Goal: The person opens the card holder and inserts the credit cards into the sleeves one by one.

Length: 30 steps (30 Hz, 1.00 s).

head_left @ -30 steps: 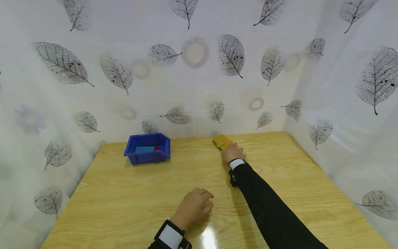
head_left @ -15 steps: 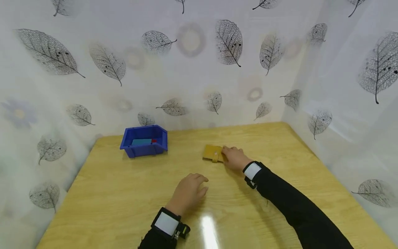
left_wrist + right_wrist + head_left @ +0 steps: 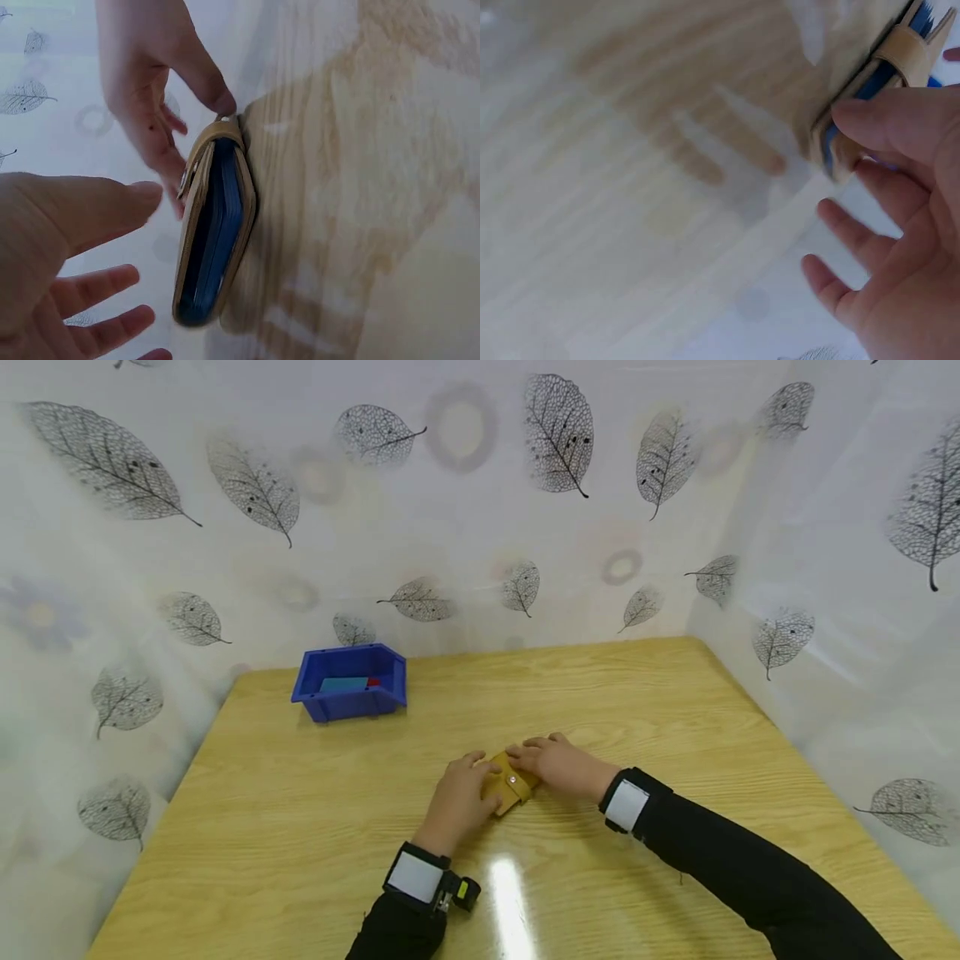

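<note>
A yellow-tan wallet [image 3: 501, 787] with a snap strap lies between both hands near the middle of the table. My right hand [image 3: 573, 768] pinches its right end; in the right wrist view, the thumb and index finger grip the wallet [image 3: 866, 88] while the other fingers spread apart. My left hand [image 3: 454, 800] is at the wallet's left side. The left wrist view shows the left thumb and fingers [image 3: 105, 289] spread beside the wallet [image 3: 244, 187], with a gap between. Blue inner leaves show along the wallet's edge, and the strap is across it.
At the back left of the wooden table [image 3: 300, 810] stands a blue bin [image 3: 352, 704] holding a teal flat thing [image 3: 343, 684] and a small red one [image 3: 372, 682]. A leaf-patterned curtain [image 3: 465, 535] hangs around the back and sides.
My right hand has brought the wallet from the back of the table toward me and leftward, turning it on the way. My left hand has moved slightly forward to meet it.
</note>
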{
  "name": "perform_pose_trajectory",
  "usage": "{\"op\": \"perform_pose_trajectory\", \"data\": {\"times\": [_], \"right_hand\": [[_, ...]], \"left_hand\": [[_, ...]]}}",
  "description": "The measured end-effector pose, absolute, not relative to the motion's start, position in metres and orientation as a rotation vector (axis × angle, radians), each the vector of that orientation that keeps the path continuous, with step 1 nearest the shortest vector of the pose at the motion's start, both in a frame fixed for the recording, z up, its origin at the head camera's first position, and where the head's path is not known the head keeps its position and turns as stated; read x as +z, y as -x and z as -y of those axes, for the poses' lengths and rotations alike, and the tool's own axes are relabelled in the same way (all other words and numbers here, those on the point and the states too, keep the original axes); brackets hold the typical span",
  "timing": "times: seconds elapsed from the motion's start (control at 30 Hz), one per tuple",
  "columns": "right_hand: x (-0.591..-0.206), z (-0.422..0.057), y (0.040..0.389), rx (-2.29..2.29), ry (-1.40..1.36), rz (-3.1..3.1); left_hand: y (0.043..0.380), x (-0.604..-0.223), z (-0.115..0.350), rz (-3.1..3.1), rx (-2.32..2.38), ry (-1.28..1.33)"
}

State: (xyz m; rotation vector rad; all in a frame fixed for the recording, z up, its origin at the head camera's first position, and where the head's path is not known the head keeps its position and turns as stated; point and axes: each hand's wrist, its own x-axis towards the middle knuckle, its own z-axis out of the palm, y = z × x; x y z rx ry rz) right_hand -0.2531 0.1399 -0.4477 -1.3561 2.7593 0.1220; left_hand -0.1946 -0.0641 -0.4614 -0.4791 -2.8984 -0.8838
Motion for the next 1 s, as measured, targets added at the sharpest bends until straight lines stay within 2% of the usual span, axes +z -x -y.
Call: {"op": "perform_pose_trajectory", "data": {"times": [0.37, 0.63, 1.0], "right_hand": [[-0.452, -0.128, 0.250, 0.070, 1.501, -2.756], [-0.453, -0.124, 0.257, 0.104, 1.577, -2.809], [-0.452, -0.096, 0.246, -0.095, 1.272, -3.017]], "left_hand": [[0.180, -0.460, 0.049, 3.004, -0.898, 0.266], [0.169, -0.461, 0.031, 2.948, -0.858, 0.202], [0.186, -0.472, 0.021, 2.816, -0.820, 0.033]]}}
